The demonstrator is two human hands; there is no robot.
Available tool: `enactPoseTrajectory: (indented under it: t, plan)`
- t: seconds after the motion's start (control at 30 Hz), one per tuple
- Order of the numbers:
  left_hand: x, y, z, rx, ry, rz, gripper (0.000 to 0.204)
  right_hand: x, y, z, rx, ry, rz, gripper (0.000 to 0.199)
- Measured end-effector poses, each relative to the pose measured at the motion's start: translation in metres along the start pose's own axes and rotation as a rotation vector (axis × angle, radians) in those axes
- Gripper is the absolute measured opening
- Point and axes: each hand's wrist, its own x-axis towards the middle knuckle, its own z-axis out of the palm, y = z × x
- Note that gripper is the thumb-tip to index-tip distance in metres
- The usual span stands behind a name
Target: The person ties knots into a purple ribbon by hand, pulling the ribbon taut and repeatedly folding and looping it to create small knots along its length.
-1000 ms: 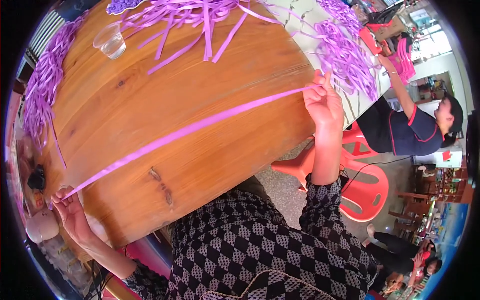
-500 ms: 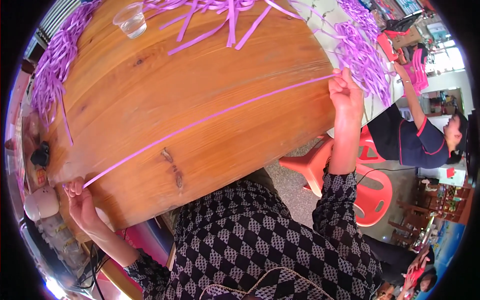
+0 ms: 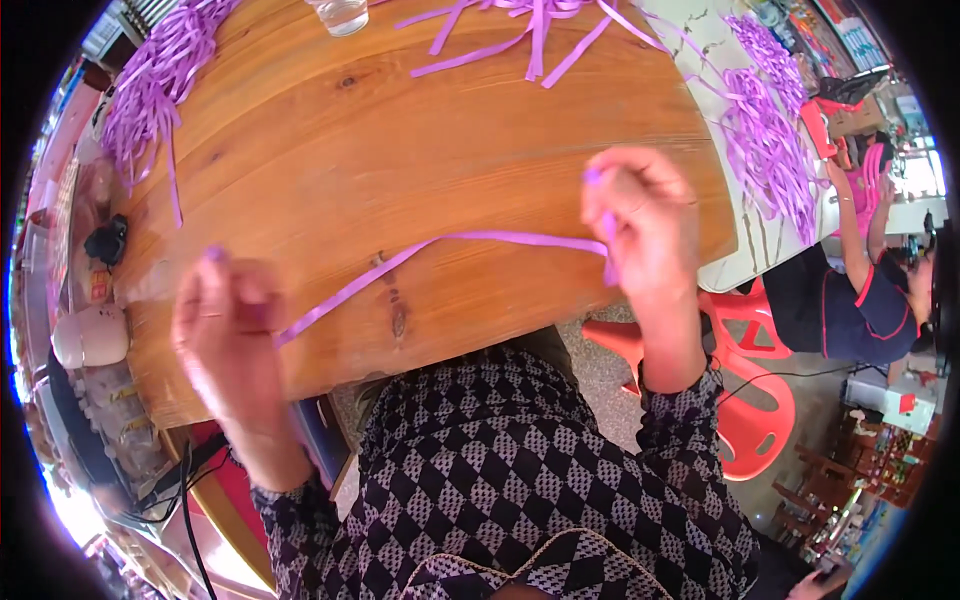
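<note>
A long purple ribbon strip (image 3: 440, 252) stretches over the wooden table (image 3: 400, 130) between my two hands. My left hand (image 3: 228, 330) pinches its lower left end above the table's near edge. My right hand (image 3: 645, 225) pinches the other end near the table's right edge, with a short piece of the strip hanging down by the fingers. Both hands are blurred by motion. The strip sags slightly in the middle.
Piles of purple ribbon strips lie at the table's far left (image 3: 150, 90), far middle (image 3: 530, 25) and on a white table (image 3: 770, 140) to the right. A clear glass (image 3: 342, 14) stands at the far edge. A seated person (image 3: 850, 300) and red plastic chairs (image 3: 750, 400) are on the right.
Both hands have moved inward toward each other, so the strip between them is shorter and slacker. The view has also tilted nearer to the table.
</note>
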Motion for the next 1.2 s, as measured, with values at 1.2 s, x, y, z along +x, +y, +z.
enactPoseTrajectory:
  t: [1.2]
  plan:
    - [-0.033,-0.058,0.054,0.818,-0.184,0.888,0.014,-0.039,0.024,0.073,-0.152,-0.463,0.195,0.013]
